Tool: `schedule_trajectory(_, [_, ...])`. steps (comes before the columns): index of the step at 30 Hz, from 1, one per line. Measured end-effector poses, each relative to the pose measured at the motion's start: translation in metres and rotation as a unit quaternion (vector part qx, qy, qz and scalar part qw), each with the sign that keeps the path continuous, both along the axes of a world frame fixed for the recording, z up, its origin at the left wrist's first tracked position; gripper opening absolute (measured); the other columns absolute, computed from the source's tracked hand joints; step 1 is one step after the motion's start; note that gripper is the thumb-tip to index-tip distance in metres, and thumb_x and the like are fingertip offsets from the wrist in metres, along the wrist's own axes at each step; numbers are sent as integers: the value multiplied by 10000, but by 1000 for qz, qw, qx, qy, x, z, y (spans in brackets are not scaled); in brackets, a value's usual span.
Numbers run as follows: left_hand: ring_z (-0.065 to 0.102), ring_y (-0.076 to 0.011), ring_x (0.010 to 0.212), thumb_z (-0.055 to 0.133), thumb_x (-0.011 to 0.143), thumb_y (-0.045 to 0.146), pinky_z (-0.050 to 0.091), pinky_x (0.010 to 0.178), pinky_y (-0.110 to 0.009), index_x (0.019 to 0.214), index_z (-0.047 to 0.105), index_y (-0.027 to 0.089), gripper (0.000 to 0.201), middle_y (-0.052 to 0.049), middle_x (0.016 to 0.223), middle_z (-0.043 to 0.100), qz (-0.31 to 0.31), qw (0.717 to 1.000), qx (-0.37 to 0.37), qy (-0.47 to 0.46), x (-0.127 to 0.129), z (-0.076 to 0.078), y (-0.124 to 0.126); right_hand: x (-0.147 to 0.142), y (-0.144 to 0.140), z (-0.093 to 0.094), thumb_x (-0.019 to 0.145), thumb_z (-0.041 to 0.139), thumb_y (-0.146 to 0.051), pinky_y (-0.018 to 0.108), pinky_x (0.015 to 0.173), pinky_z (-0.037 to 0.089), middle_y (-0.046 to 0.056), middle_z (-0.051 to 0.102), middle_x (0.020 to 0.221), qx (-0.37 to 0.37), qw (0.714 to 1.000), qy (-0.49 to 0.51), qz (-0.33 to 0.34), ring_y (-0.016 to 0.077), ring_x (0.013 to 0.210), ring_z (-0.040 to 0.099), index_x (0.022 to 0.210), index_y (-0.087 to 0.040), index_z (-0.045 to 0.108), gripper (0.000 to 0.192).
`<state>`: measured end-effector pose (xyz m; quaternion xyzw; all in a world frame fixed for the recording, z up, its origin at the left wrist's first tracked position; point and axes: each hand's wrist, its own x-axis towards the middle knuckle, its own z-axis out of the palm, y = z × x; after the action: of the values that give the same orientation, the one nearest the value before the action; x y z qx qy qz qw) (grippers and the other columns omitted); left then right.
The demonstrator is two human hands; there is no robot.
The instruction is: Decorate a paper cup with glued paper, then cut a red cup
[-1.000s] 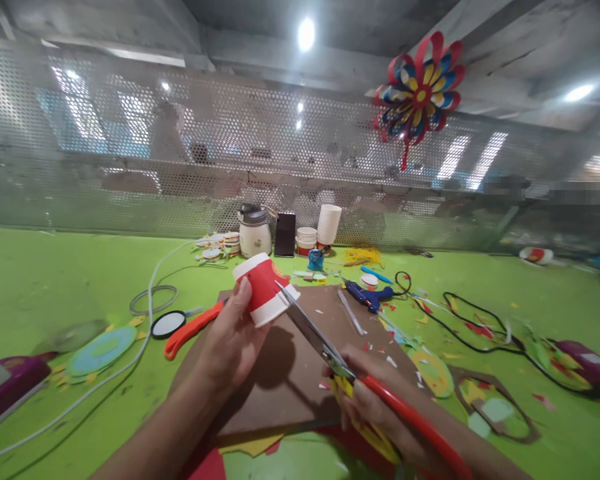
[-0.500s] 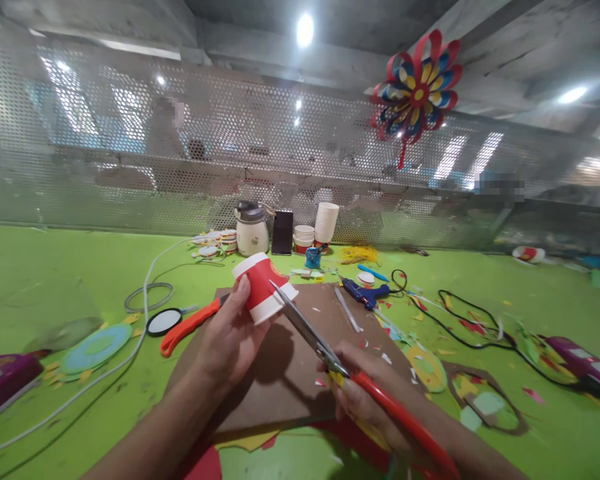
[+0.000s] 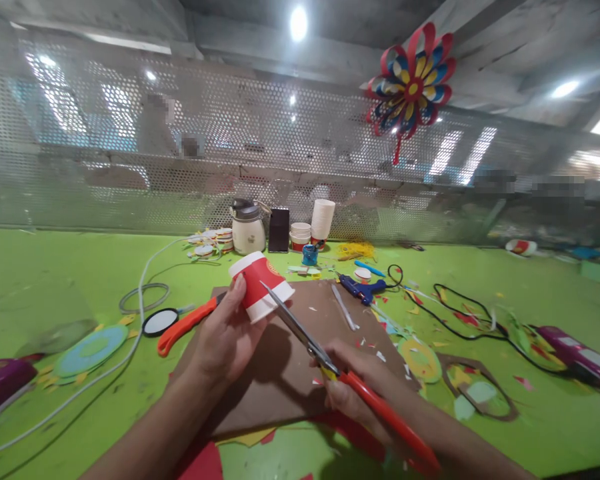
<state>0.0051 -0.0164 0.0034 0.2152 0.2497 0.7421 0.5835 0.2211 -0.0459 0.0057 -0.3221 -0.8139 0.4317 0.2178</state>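
My left hand (image 3: 230, 333) grips a red and white paper cup (image 3: 261, 283), tilted on its side above a brown board (image 3: 260, 400). The thumb presses on the near side of the cup. In my right hand (image 3: 353, 387) is a pair of scissors (image 3: 297, 330) with red handles, its fingers wrapped round them. The blades point up and left, and their tips lie over the cup's side near its white edge. Whether the blades have cut into the cup, I cannot tell. Left of the board lies an orange-handled tool (image 3: 187, 325), its front end hidden behind my hand.
At the back stand a thermos jug (image 3: 249, 233), a phone (image 3: 279, 231) and stacked paper cups (image 3: 323, 219). A blue glue gun (image 3: 363, 288), a silver pen-like tool (image 3: 344, 307) and paper scraps lie right of centre. Cables cross both sides; a paper flower (image 3: 413, 88) hangs above.
The whole view has shifted slightly. Both hands, the cup and the scissors keep nearly the same pose, with the blades still at the cup's side.
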Motion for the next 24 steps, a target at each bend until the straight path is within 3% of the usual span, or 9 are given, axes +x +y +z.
schedule_trajectory(17, [701, -275, 958, 621, 864, 236, 536, 937, -462, 1152, 652, 115, 315, -134, 1007, 742, 19, 1000, -11, 20, 2, 1, 0, -2, -4, -2, 946, 448, -444, 263, 629, 412, 19, 551, 794, 25, 999, 40, -18, 130, 676, 475, 1051, -176, 545, 303])
schedule_trajectory(24, [707, -256, 897, 620, 864, 241, 548, 918, -461, 1138, 666, 116, 304, -130, 1006, 740, 24, 999, -9, 22, 1, 0, 0, -4, 1, -11, 935, 412, -557, 233, 515, 371, 8, 513, 724, 24, 998, 66, -3, 121, 613, 439, 1059, -177, 544, 420])
